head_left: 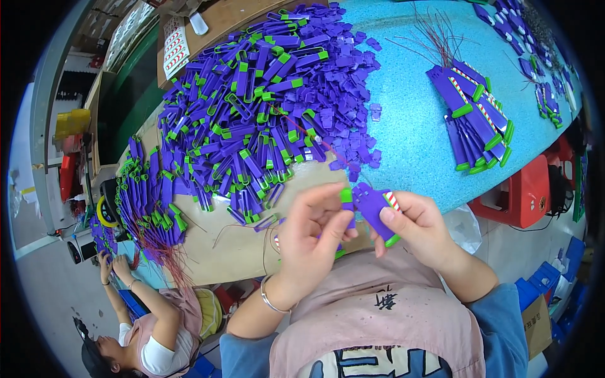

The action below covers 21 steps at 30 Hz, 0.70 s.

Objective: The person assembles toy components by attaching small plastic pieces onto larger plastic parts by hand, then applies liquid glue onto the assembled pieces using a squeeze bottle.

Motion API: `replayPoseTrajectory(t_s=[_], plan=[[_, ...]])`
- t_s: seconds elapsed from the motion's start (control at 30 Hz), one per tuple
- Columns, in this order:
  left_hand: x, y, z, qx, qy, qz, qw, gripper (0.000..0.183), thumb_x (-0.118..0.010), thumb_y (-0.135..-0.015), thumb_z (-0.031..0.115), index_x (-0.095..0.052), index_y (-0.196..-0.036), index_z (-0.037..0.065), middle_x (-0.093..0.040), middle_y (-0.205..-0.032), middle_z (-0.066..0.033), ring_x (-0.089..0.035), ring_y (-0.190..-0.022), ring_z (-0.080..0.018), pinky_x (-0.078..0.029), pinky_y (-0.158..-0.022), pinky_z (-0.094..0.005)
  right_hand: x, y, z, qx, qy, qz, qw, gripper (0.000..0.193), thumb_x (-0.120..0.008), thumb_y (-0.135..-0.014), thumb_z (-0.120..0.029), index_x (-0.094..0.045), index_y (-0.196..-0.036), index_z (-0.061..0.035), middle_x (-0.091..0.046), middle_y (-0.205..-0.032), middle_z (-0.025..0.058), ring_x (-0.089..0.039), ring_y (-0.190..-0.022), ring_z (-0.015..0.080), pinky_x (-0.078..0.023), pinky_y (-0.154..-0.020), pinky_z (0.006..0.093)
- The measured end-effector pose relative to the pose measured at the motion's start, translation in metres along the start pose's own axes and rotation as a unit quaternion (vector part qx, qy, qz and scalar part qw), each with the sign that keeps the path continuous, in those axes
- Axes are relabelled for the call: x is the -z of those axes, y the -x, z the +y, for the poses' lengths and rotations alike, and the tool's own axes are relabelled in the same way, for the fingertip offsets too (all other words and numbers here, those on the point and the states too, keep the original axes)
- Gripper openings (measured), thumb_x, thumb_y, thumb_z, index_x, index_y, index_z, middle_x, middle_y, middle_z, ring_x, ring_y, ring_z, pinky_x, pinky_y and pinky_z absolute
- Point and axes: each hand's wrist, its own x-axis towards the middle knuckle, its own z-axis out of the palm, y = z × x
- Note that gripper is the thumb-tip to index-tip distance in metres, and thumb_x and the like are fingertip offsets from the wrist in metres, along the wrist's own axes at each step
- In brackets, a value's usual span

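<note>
My left hand (315,230) is closed, pinching a narrow purple plastic piece with a green end (346,196) between thumb and fingers. My right hand (413,220) grips a wider purple plastic housing (370,205), thumb on its face. A red-and-white striped strip and a green end show along the housing's right side. The two parts are held side by side, nearly touching; whether they are joined, I cannot tell. A thin reddish wire (302,129) runs from the pile down toward the parts. Both hands are above the near edge of the table.
A large heap of purple and green plastic parts (252,107) covers the table's middle. Stacked striped pieces with wires (476,113) lie on the blue mat (409,151). More wired pieces (145,195) lie left, near a co-worker (164,327). A red stool (520,195) stands right.
</note>
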Motion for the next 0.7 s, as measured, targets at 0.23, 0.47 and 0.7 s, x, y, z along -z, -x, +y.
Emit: replayPoseTrajectory(t_s=[0.23,0.47,0.7], plan=[[0.004,-0.006,0.015,0.103,-0.082,-0.139,0.982,0.027,-0.066,-0.086,-0.002,-0.064,-0.113,0.001,-0.062,-0.098,-0.0061,-0.059,-0.072,-0.0078,-0.051,-0.063,-0.0209,0.01,0.004,-0.002,-0.05,0.094,-0.039,0.994,0.017,-0.053,-0.099,-0.016,-0.057,-0.099,0.0003,-0.056,-0.074,0.0007,-0.055,-0.064,0.01,-0.045,-0.058,0.0243],[-0.005,-0.01,-0.004,-0.008,-0.251,-0.136,0.958,0.018,-0.071,-0.085,0.015,-0.06,-0.082,0.001,-0.055,-0.071,-0.0049,-0.053,-0.071,-0.0155,-0.041,-0.062,-0.0314,0.004,-0.004,-0.002,0.194,0.327,-0.042,0.924,0.079,-0.071,-0.083,-0.012,-0.028,-0.15,-0.0103,-0.057,-0.081,0.0158,-0.057,-0.071,0.0281,-0.047,-0.072,0.0371],[0.016,-0.027,0.007,-0.055,0.162,-0.053,0.984,0.036,-0.048,-0.099,0.016,-0.054,-0.067,0.001,-0.051,-0.066,-0.0055,-0.047,-0.068,-0.0123,-0.041,-0.065,-0.0261,0.024,0.005,0.011,0.166,0.358,-0.036,0.918,0.043,-0.059,-0.088,-0.004,-0.05,-0.13,0.0001,-0.062,-0.096,0.0212,-0.062,-0.088,0.0376,-0.048,-0.077,0.0425]])
